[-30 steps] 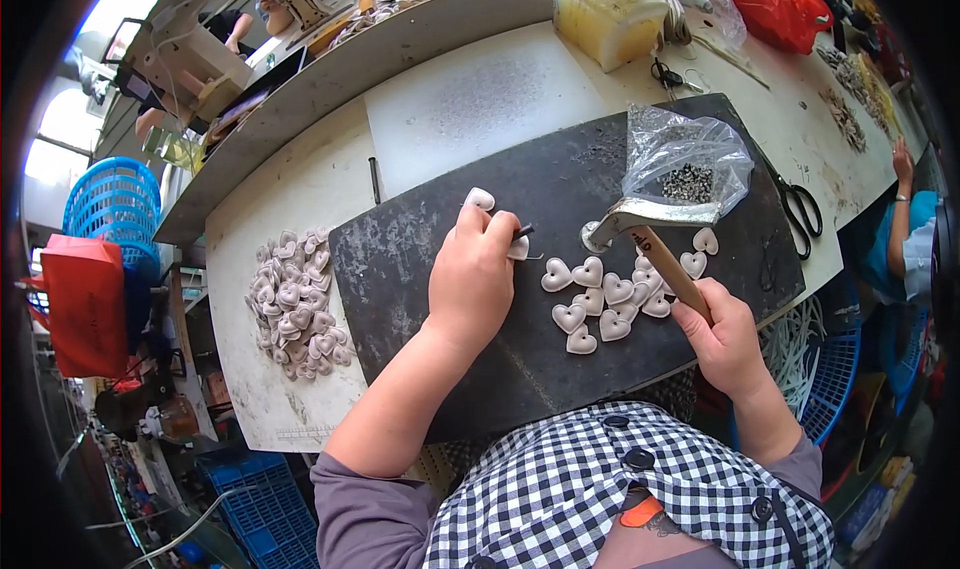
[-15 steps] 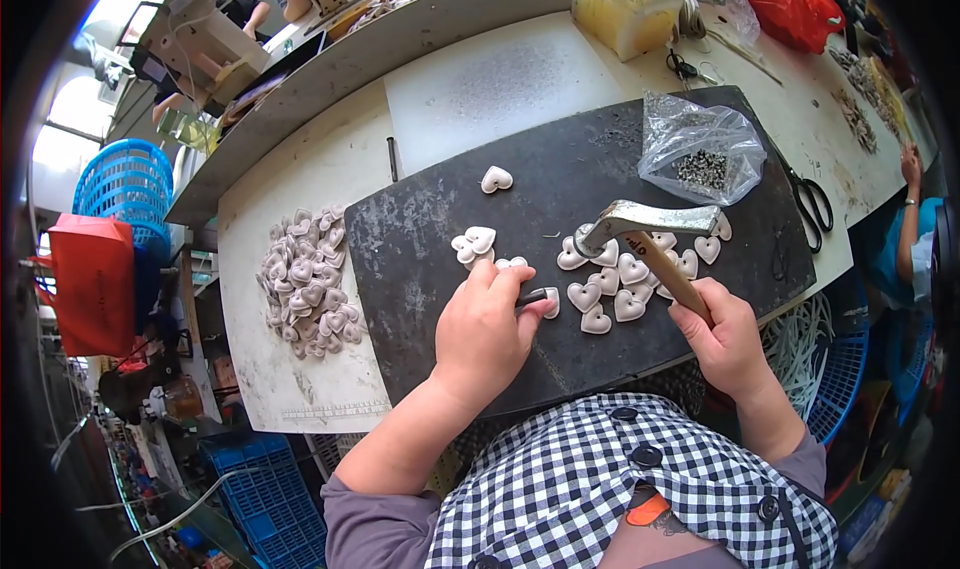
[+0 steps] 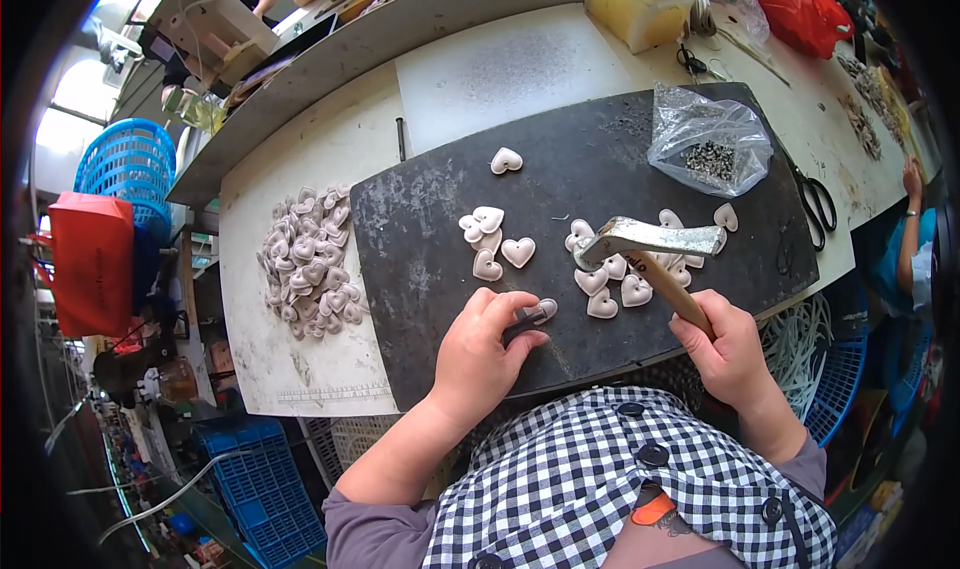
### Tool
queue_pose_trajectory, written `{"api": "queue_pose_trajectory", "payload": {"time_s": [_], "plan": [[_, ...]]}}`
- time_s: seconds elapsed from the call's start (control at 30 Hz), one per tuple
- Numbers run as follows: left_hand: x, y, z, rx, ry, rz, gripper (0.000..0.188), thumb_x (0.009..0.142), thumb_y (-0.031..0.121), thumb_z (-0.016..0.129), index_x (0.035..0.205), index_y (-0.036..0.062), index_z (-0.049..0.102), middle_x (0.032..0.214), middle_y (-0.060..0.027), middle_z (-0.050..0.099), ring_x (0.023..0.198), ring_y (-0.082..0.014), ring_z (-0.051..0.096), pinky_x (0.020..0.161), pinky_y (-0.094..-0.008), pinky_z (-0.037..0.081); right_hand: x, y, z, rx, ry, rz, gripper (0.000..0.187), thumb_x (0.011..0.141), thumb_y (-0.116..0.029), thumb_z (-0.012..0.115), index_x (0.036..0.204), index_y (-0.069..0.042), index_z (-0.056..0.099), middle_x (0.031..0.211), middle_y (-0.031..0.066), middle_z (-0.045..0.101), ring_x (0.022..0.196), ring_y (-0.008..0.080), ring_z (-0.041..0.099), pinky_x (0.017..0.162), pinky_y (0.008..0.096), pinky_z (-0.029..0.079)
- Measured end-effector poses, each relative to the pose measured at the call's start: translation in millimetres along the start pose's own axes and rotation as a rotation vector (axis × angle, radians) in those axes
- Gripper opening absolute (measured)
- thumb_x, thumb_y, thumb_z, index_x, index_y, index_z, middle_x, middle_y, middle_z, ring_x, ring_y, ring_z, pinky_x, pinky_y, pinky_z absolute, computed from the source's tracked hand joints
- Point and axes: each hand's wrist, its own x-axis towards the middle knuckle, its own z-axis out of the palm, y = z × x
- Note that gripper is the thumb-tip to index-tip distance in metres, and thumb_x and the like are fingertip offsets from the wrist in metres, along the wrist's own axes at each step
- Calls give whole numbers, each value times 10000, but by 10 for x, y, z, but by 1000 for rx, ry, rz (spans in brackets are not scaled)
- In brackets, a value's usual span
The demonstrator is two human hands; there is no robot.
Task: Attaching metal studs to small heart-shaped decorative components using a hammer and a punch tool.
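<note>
My left hand (image 3: 485, 344) is closed round a short dark punch (image 3: 522, 324) held low over the black board (image 3: 440, 329). A small pale rounded piece (image 3: 545, 310) shows at the punch's tip; whether it is the tool's end or a heart I cannot tell. My right hand (image 3: 718, 344) grips the wooden handle of a hammer (image 3: 655, 239), whose metal head is raised over a cluster of pale pink padded hearts (image 3: 602, 304). A few more hearts (image 3: 518, 253) lie beyond my left hand, and a single heart (image 3: 506, 161) sits farther back.
A large pile of hearts (image 3: 310, 264) lies left of the board. A clear bag of small metal pieces (image 3: 711, 159) rests at the board's far right, near black scissors (image 3: 817, 204). A dark rod (image 3: 401, 139) lies behind the board. Another person's arm (image 3: 910, 219) shows at right.
My left hand has drawn slightly nearer and tilted the punch, uncovering hearts beyond it. The hammer stays raised in my right hand. The view has shifted a little.
</note>
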Motion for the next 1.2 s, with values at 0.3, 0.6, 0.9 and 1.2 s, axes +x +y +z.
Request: {"api": "queue_pose_trajectory", "payload": {"time_s": [0.3, 0.6, 0.9, 1.2], "plan": [[9, -104, -10, -668, 244, -63, 181, 919, -53, 636, 1092, -6, 616, 1042, -96, 577, 917, -170, 635, 818, -268, 525, -99, -158, 109, -155, -125, -88, 199, 882, -148, 735, 1009, -30, 636, 764, 132, 657, 646, 299, 661, 581, 364, 514], [72, -151, 128, -345, 200, 36, 134, 905, -20, 666, 1032, 17, 638, 883, -103, 699, 747, -214, 695, 677, -317, 545, -266, -215, 304, -428, -139, -107, 217, 911, -181, 693, 1000, -32, 563, 745, 148, 655, 659, 346, 665, 568, 429, 519], [140, -166, 133, -140, 155, 190, 167, 858, -90, 580, 976, 28, 586, 854, -114, 682, 737, -287, 685, 655, -376, 540, -325, -232, 370, -506, -173, -39, 228, 930, -208, 672, 985, -32, 538, 730, 163, 656, 651, 359, 671, 568, 456, 535], [94, -213, 214, -418, 247, -51, 128, 892, -42, 608, 976, 54, 625, 801, -96, 692, 731, -253, 709, 642, -349, 540, -348, -210, 407, -502, -178, 4, 240, 948, -231, 652, 981, -29, 528, 723, 169, 653, 655, 366, 672, 570, 458, 538]]}}
